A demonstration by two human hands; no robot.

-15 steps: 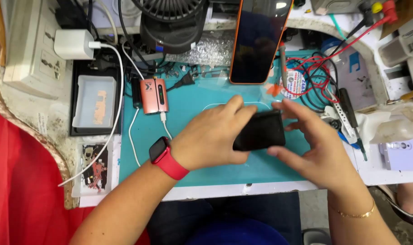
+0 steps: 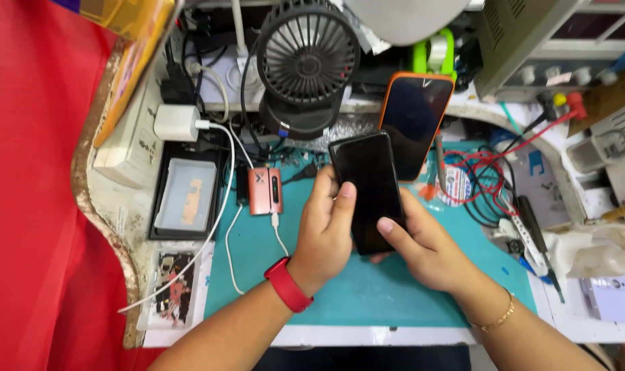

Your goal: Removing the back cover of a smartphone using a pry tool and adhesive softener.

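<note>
Both hands are up over the teal mat [image 2: 367, 288] and they have the black phone [image 2: 369, 192] between them, dark screen facing up, its long side running near to far and leaning a little left at the far end. The left hand [image 2: 326, 230], red watch band [image 2: 287, 284] at the wrist, wraps the phone's left edge, thumb laid on the glass. The right hand [image 2: 426, 251], thin gold bracelet [image 2: 494, 319] on its wrist, cups the near right corner from below, thumb pressing on the lower screen. So both hands are closed on the phone, held just above the counter [image 2: 395, 335]. Just behind it, a second phone in an orange case [image 2: 419, 117] leans upright, partly covered by the black one. Far centre stands a small black fan [image 2: 307, 62]. Left of the hands, a copper-coloured little box [image 2: 265, 191] sits at the mat's far edge with a white cable [image 2: 223, 206] running past it to a white charger [image 2: 177, 122]. Red and black wires [image 2: 484, 172] tangle on the right.
</note>
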